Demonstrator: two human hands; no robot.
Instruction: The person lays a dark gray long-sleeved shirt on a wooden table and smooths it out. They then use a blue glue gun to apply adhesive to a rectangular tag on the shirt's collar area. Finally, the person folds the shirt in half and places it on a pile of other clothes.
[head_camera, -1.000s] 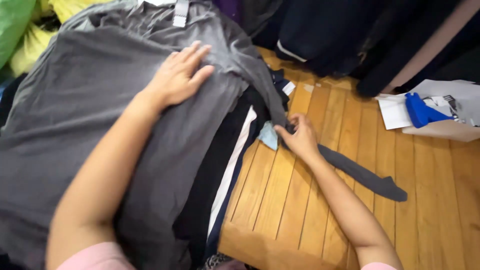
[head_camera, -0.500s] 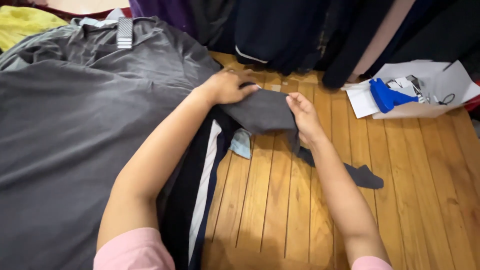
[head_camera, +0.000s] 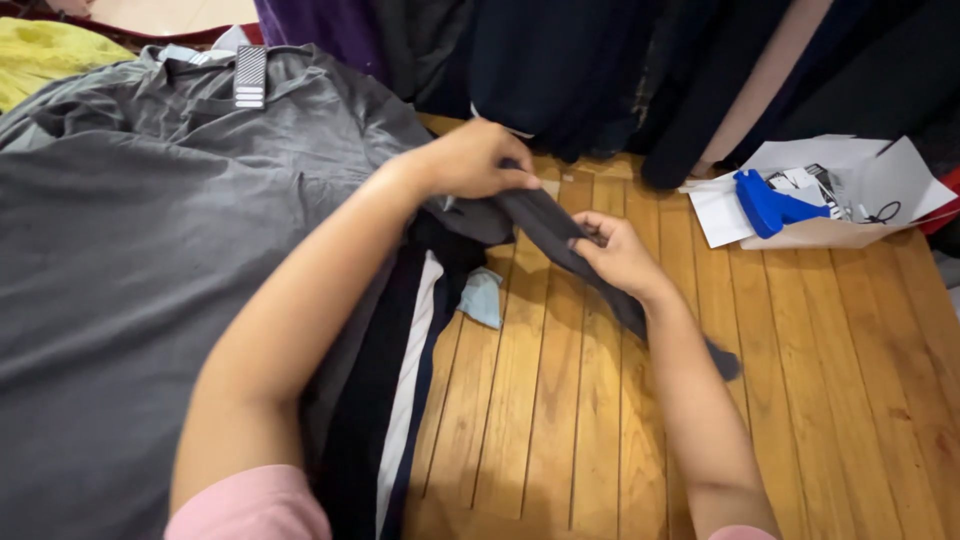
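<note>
Both hands are drawing a dark grey sleeve (head_camera: 560, 235) across the wooden floor (head_camera: 560, 400): left hand (head_camera: 478, 160) pinches its upper end, right hand (head_camera: 615, 255) grips mid-length. Laying it flat looks next.

garment pile (head_camera: 130, 300) left | paper tray (head_camera: 850, 200) right | hanging clothes (head_camera: 600, 60) behind

Two bare hands are in sight, the left hand (head_camera: 475, 160) and the right hand (head_camera: 615, 255), both on one dark grey strip of cloth (head_camera: 560, 235). One big grey shirt (head_camera: 150, 250) fills the left of the frame. One blue plastic tool (head_camera: 770, 205) lies in one white paper box (head_camera: 850, 195), upper right. One yellow cloth (head_camera: 50, 60) sits upper left.
</note>
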